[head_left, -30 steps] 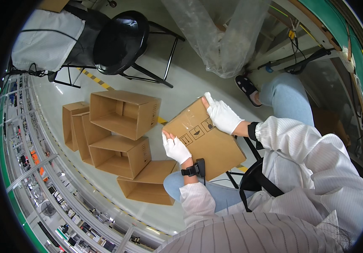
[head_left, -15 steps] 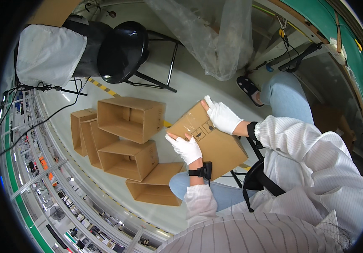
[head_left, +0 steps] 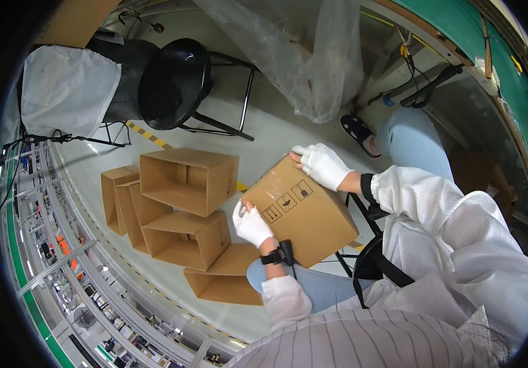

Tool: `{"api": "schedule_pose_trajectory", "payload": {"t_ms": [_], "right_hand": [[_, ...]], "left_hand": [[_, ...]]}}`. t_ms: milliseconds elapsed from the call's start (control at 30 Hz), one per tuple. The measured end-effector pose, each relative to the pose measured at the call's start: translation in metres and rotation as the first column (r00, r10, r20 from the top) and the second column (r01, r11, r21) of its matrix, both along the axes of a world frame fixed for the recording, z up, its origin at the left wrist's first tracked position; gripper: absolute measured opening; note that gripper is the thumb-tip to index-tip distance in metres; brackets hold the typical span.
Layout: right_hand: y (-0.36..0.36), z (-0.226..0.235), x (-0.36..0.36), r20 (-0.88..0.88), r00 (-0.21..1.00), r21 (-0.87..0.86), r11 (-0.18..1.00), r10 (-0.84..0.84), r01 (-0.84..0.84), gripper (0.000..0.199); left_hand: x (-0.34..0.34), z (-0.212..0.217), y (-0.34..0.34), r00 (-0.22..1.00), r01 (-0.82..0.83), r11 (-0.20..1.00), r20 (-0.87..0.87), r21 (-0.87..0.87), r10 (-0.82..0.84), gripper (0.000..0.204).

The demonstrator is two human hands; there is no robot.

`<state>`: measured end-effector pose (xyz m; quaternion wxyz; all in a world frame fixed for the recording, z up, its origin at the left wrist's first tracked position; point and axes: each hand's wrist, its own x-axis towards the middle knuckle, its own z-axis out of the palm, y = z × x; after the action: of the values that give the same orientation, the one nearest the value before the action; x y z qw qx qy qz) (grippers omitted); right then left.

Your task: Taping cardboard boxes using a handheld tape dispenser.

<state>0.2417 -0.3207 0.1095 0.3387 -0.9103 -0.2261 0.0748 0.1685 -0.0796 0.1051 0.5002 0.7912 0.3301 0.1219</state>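
Note:
A brown cardboard box is tilted in front of me, resting by my left thigh. Printed handling symbols and a strip of clear tape show on the face turned up to me. My left hand, in a white glove with bare fingertips, grips the box's left corner with curled fingers. At the far upper corner, my right hand, gloved alike, is closed over the edge. The fingers on the box's far side are partly hidden.
Several open cardboard boxes lie on their sides on the floor to the left. Beyond them stands a black stool, beside a seated person's white garment. A clear plastic sheet hangs at the far side. Green-edged bench at upper right.
My left hand has moved left to the box's corner, uncovering more of the printed symbols. My right hand has shifted off the symbols toward the edge. The box has turned slightly.

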Motion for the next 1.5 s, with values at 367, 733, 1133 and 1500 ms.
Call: {"api": "schedule_pose_trajectory", "payload": {"t_ms": [367,733,1133,1500], "right_hand": [[0.001,-0.011,0.049,-0.540,0.841,0.291,0.945,0.035,0.148,0.052],[-0.001,-0.017,0.066,-0.305,0.878,0.204,0.925,0.370,-0.319,0.040],[-0.013,-0.036,0.062,0.076,0.930,0.183,0.912,0.359,-0.367,0.026],[0.041,0.014,0.032,0.179,0.931,-0.112,0.946,0.319,-0.303,0.057]], "left_hand": [[0.028,0.001,0.047,0.948,0.258,0.966,-0.187,-0.033,-0.259,0.036],[0.031,-0.007,0.075,0.747,0.648,0.750,-0.082,-0.129,-0.660,0.043],[0.019,-0.042,0.106,0.740,0.648,0.679,0.074,-0.346,-0.668,0.024],[0.048,0.020,0.013,0.785,0.554,0.610,-0.113,0.566,-0.609,0.046]]}}
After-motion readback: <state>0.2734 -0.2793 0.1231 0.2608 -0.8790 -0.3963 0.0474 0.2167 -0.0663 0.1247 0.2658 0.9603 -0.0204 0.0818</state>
